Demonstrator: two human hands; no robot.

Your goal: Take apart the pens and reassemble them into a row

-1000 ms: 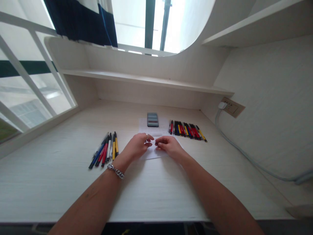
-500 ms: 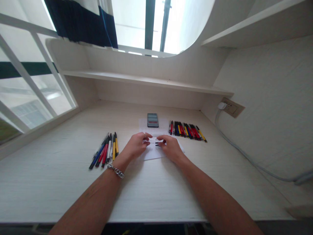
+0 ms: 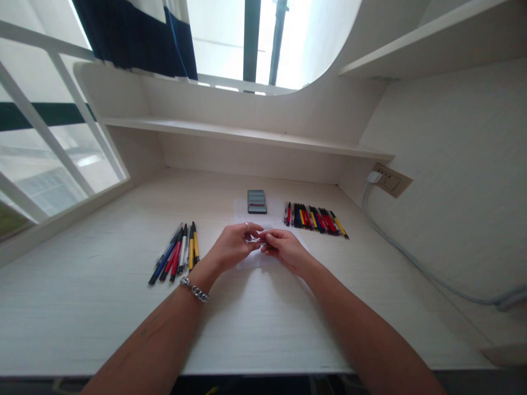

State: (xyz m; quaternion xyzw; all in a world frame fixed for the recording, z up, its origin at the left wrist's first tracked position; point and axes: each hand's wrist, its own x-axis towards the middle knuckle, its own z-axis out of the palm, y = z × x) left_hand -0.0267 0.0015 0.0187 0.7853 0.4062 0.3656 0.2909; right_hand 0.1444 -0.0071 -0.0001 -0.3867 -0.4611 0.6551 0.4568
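Note:
My left hand is closed, thumb and fingers pinching clear, thin pen parts over the middle of the desk. Against its fingertips, my right hand pinches the other end of the pen parts, and its fingers cover most of what it grips. Both hands are above a white sheet of paper. To the left lies a loose group of pens in blue, red, clear and yellow. A row of similar pens lies to the right.
A small grey box or device lies behind my hands near the back. A shelf runs along the back of the white desk. On the right wall, a plug sits in a socket and its grey cable trails down.
My hands have closed together, the right one moving left until the fingertips meet. The gap that showed between the clear parts and the black-tipped pieces is now covered by fingers.

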